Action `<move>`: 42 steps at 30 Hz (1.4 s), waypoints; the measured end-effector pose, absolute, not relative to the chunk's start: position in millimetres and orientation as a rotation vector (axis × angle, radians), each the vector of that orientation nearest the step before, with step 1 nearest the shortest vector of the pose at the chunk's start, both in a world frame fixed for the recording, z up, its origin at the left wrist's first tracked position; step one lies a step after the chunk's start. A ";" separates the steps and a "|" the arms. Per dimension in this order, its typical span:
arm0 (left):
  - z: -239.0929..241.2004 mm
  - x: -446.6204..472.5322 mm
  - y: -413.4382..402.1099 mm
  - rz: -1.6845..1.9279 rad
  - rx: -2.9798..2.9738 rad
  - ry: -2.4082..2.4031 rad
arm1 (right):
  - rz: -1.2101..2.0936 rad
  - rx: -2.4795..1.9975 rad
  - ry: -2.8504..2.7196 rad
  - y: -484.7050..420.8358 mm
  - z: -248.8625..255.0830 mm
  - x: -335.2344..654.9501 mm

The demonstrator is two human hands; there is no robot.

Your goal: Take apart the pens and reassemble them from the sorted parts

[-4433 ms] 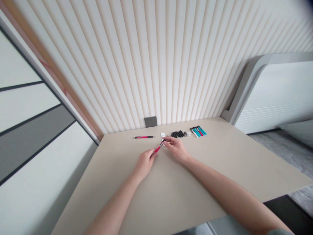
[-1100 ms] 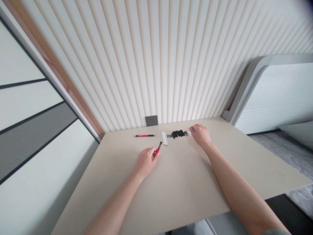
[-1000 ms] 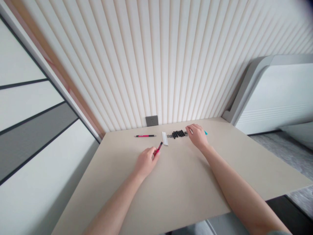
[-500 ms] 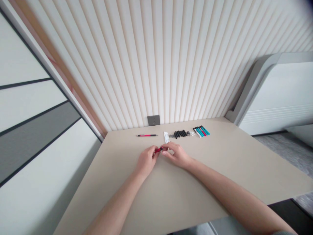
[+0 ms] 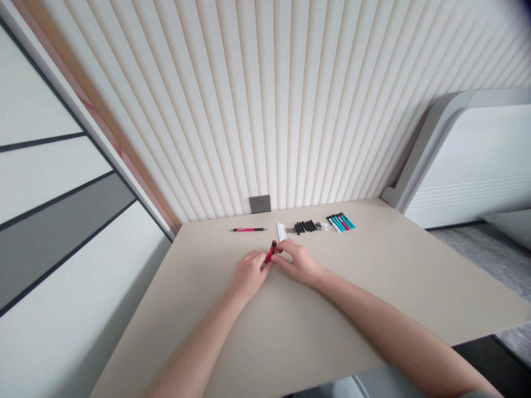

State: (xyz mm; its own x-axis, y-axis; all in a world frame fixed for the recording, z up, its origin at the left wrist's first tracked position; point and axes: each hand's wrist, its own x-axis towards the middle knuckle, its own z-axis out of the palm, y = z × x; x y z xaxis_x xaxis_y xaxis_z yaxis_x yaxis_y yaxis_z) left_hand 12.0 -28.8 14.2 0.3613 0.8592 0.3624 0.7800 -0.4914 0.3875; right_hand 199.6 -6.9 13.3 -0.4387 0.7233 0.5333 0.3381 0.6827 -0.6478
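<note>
A short red pen barrel (image 5: 271, 251) with a dark end is held between my hands above the table, tilted upward. My left hand (image 5: 250, 271) is closed on its lower part. The thumb and fingers of my right hand (image 5: 299, 262) close in on its right side, and the thumb appears to touch it. Any small part between the right fingertips is hidden. Just behind my right fingers lie several thin white tubes (image 5: 281, 231). A whole red and black pen (image 5: 249, 229) rests on the table farther back to the left.
Along the back of the table (image 5: 357, 298) sit small springs (image 5: 290, 230), several black grips (image 5: 306, 226), small pale and dark parts (image 5: 322, 226), and several teal, white and red barrels (image 5: 341, 222). A dark wall socket (image 5: 260, 204) is set behind the table.
The red barrel has swung from lying slanted to pointing more upright. My right thumb has moved slightly left against it. The parts on the table have stayed in place.
</note>
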 end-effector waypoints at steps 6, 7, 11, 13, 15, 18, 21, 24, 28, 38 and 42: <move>14.2 12.5 -29.6 0.743 2.490 1.504 | 0.710 -0.916 -1.987 -4.8 11.3 198.0; 14.5 12.9 -29.9 0.740 2.487 1.499 | 0.750 -0.950 -1.943 -4.0 11.0 198.1; 17.3 14.1 -30.9 0.759 2.483 1.479 | 0.876 -1.015 -1.758 0.9 8.7 199.5; 18.6 14.1 -31.2 0.762 2.498 1.480 | 0.822 -1.070 -1.752 4.8 9.6 202.6; 19.5 13.9 -31.3 0.759 2.508 1.476 | 0.684 -1.167 -1.794 11.1 14.1 210.4; 20.0 13.8 -31.5 0.771 2.499 1.459 | 0.492 -1.326 -1.773 27.9 26.0 237.2; 20.3 13.8 -31.8 0.791 2.486 1.431 | 0.340 -1.503 -1.671 49.9 34.6 284.3; 20.4 13.4 -31.6 0.786 2.485 1.436 | 0.222 -1.708 -1.582 67.5 29.6 341.3; 18.9 12.3 -30.4 0.762 2.499 1.431 | 0.096 -2.229 -1.490 77.1 6.4 401.3; 17.3 6.9 -27.4 0.816 2.519 1.499 | 0.137 -2.274 -1.495 87.3 -22.7 424.1; 13.1 4.6 -15.2 0.975 2.440 1.644 | 0.166 -2.249 -1.534 88.3 -24.5 423.5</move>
State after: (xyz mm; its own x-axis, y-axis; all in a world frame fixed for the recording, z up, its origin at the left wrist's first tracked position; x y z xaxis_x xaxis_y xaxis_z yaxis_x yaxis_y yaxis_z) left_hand 4.6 -15.2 13.1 0.2399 0.8479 0.4728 0.8215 -0.4368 0.3666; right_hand 423.5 88.3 -24.5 0.3871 0.9127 0.1307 0.8638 -0.3094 -0.3976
